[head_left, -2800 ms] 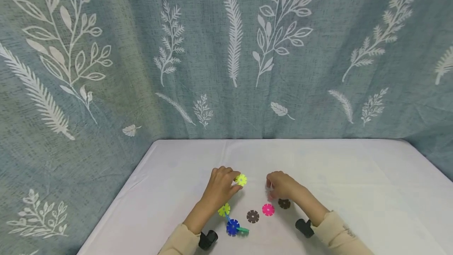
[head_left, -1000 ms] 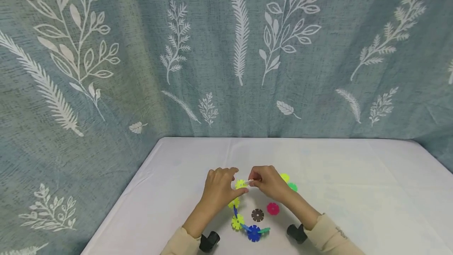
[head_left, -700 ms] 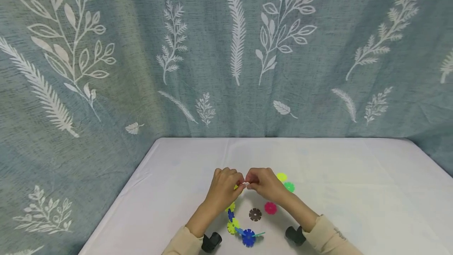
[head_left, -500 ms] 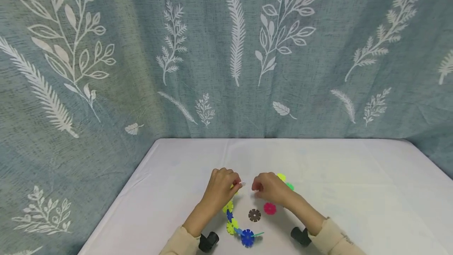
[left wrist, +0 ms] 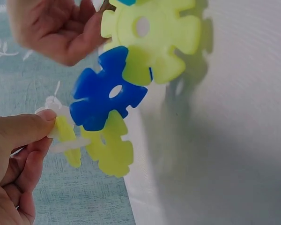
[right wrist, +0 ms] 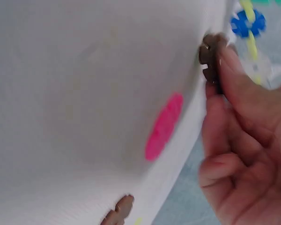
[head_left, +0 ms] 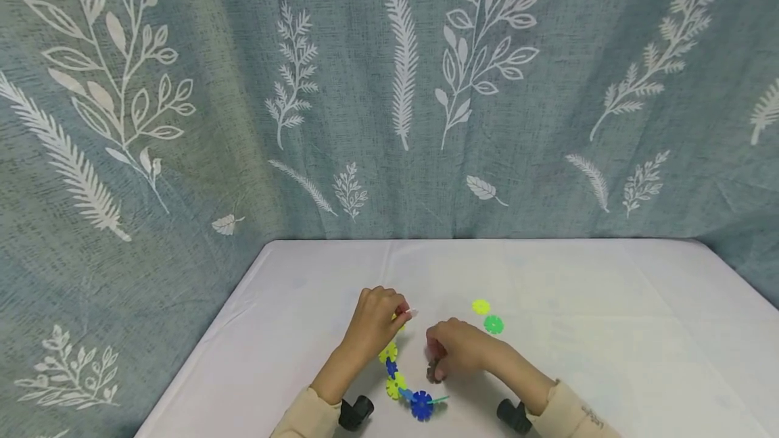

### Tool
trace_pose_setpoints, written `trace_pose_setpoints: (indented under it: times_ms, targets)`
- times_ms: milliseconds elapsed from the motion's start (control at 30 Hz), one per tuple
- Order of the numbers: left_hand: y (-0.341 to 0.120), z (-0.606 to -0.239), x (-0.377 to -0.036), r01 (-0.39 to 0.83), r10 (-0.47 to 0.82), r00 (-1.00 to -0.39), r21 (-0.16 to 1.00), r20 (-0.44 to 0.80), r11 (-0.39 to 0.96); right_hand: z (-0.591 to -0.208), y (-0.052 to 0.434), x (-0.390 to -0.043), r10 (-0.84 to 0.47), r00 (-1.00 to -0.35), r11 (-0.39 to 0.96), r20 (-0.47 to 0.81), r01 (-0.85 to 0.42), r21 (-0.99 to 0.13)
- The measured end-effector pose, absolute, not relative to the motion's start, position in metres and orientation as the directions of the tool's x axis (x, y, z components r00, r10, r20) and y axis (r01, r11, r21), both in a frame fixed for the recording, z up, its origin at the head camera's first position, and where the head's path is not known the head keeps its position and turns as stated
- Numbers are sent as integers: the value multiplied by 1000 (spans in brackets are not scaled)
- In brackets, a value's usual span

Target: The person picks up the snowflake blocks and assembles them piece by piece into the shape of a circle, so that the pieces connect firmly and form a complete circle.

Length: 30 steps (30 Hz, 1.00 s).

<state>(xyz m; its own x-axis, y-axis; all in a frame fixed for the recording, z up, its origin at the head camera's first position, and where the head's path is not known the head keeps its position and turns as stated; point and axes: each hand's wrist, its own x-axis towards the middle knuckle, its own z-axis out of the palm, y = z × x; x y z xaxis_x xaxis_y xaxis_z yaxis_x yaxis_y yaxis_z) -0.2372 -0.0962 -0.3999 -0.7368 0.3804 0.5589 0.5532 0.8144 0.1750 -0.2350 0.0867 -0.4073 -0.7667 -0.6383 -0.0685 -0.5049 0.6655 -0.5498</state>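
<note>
My left hand [head_left: 374,320] pinched the top end of the chain of snowflake discs [head_left: 398,374], at a whitish disc [left wrist: 56,126] with yellow-green ones beside it; the chain hung down to the white table [head_left: 608,330], ending at a blue disc [head_left: 421,405]. My right hand [head_left: 453,350] pinched a brown disc [right wrist: 210,61] just above the cloth, beside the chain. A pink disc [right wrist: 164,126] lay near that hand. A yellow disc [head_left: 481,306] and a green disc [head_left: 493,324] lay apart, farther back. I saw no containers and no readable writing.
</note>
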Motion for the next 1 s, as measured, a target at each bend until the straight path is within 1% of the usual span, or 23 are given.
trace_pose_setpoints:
  times_ms: [67, 167, 233, 300, 433, 633, 733, 867, 1000]
  targets:
    - [-96, -400, -237, 559, 380, -735, 185, 561, 808, -404, 90, -241, -591, -806, 630, -10, -454, -629]
    - [-95, -399, -238, 569, 383, -733, 198, 563, 798, -399, 94, -252, -479, -873, 550, 86, -376, -746]
    - [-94, -398, -238, 574, 386, -732, 201, 562, 794, -396, 95, -257, -412, -904, 497, 115, -328, -803]
    - [-93, -398, -238, 575, 390, -733, 202, 557, 793, -395, 95, -261, -370, -923, 476, 110, -290, -830]
    - [-91, -398, -238, 573, 392, -732, 191, 558, 797, -396, 93, -264, -334, -938, 474, 88, -248, -845]
    - [-90, -398, -238, 573, 399, -720, 162, 568, 804, -394, 91, -266, -375, -920, 473, 116, -297, -829]
    - [-89, -399, -238, 597, 415, -682, 130, 602, 791, -391, 91, -267, -387, -916, 491, 105, -302, -818]
    - [-87, -400, -236, 648, 457, -603, 68, 654, 758, -384, 92, -268, -412, -906, 516, 99, -321, -794]
    - [-84, -400, -234, 669, 471, -565, 42, 677, 742, -381, 87, -265, -392, -911, 538, 124, -337, -772]
